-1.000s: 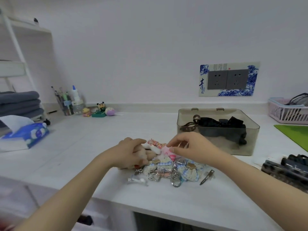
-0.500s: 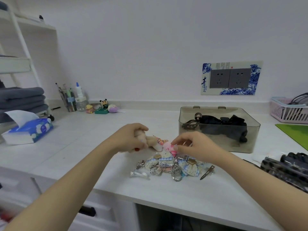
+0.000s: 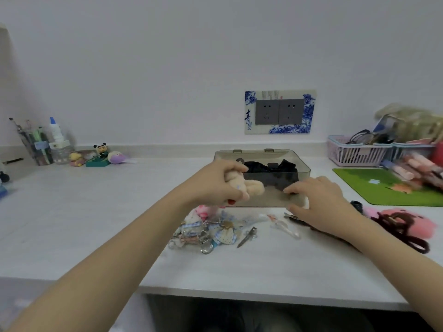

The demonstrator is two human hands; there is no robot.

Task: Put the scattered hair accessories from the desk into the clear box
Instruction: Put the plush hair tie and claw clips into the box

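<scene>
Both hands are up at the near wall of the clear box (image 3: 302,168) on the white desk (image 3: 96,212). Left hand (image 3: 215,185) is clenched round a cream plush hair accessory (image 3: 242,186), gripping it at the box's near-left corner, level with the rim; a small red bit shows under the fist. Right hand (image 3: 321,202) lies with its fingers spread and fairly straight against the box's near-right corner, fingertips touching the front wall, holding nothing.

Inside the box, dark black hair pieces (image 3: 275,168) sit toward the back, under two small hinge clips on the far rim.

Just in front of the box, below the left hand, lies the scattered pile of hair accessories (image 3: 208,231): a pink plush piece, blue-and-white checked fabric clips and metal rings. A metal duckbill clip (image 3: 248,236) lies at the pile's right edge, and a clear clip (image 3: 284,225) lies between it and the right hand. Right of the right wrist are a pink fluffy scrunchie (image 3: 412,222) and a dark maroon hair tie (image 3: 405,233).

A green mat (image 3: 374,185) and a pink basket (image 3: 354,152) stand to the right of the box; small figurines (image 3: 100,155) and a pen holder (image 3: 38,147) sit at the far left by the wall.
</scene>
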